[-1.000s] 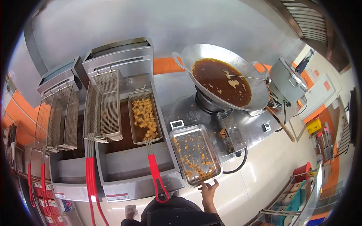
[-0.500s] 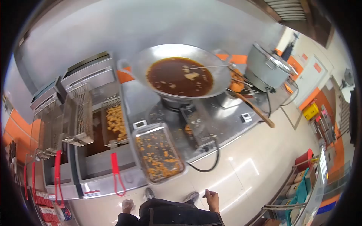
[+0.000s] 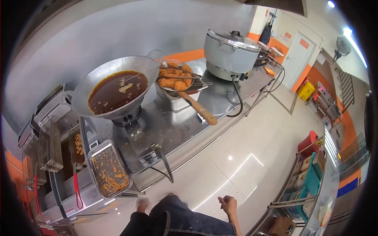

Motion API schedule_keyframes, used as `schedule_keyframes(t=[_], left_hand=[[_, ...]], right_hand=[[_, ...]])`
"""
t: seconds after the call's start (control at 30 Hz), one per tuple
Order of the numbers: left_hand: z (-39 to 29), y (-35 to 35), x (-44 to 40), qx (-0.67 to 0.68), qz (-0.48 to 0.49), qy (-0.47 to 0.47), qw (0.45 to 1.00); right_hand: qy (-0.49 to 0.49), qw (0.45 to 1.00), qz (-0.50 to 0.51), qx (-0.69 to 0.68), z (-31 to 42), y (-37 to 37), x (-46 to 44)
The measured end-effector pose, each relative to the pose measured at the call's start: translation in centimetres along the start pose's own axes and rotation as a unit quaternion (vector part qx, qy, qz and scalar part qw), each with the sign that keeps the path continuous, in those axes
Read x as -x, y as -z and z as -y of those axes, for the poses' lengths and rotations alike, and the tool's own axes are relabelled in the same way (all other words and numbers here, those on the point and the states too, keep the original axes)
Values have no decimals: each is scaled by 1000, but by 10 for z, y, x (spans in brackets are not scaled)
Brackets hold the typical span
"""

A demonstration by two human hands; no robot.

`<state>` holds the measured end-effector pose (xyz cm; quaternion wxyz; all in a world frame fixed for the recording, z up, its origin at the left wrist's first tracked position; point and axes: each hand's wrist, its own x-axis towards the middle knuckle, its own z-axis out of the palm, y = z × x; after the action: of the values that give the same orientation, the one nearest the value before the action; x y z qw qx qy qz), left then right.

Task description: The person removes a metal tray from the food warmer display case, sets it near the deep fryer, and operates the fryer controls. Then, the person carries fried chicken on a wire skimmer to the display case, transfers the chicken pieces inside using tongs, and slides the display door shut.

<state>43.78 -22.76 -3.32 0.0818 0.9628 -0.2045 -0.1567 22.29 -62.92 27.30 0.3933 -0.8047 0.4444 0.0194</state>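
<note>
My left hand (image 3: 143,204) hangs low by my dark apron, below a metal tray (image 3: 89,160) holding orange crumbs. A clear covering, like a plastic glove, seems to be on it, and its fingers are blurred. On the other side, my right hand (image 3: 228,205) is over the tiled floor, bare, with fingers curled in and nothing visible in them. Neither hand touches the equipment. A big wok (image 3: 84,88) of dark brown oil with pale floating bits sits on a burner. To its right, fried chicken pieces (image 3: 173,83) fill a strainer with a wooden handle (image 3: 202,112), tongs lying across them.
Fryer baskets with red handles (image 3: 78,192) are at the left. A large lidded rice cooker (image 3: 230,55) stands further along the steel counter (image 3: 157,126). A hose (image 3: 165,165) hangs off the counter's front edge. A shelf rack with teal bins (image 3: 309,192) stands at the right.
My view has swung to the right, so the wok, tray and fryers now sit further left, while the strainer of chicken and rice cooker show fully. Both hands remain low near my body.
</note>
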Motion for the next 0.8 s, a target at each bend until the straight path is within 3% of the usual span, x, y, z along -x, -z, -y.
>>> schedule_keyframes(t=[0.07, 0.1, 0.2, 0.3, 0.4, 0.57, 0.67, 0.8], left_hand=[[-4, 9, -1, -126, -29, -143, 981], [-7, 7, 0, -127, -92, -158, 975], [-28, 0, -13, -153, -37, -121, 980], [-59, -12, -29, -147, -68, -140, 977], [-85, -19, -46, -106, 53, -97, 988], [-168, -31, -62, -7, 60, 33, 998], [-192, -35, -63, -5, 89, 12, 996], [-236, -29, -39, 48, 110, 85, 989]], right_hand=[[53, 998, 19, 6, -10, 3, -26], [90, 995, 31, -7, -9, 6, -40], [239, 968, 57, 57, 15, 22, -89], [242, 943, 157, 169, 55, 44, -142], [313, 917, 195, 154, 76, 56, -202], [253, 941, 221, 47, 97, 73, -276], [228, 946, 230, 13, 92, 74, -312], [249, 928, 272, 52, 87, 76, -360]])
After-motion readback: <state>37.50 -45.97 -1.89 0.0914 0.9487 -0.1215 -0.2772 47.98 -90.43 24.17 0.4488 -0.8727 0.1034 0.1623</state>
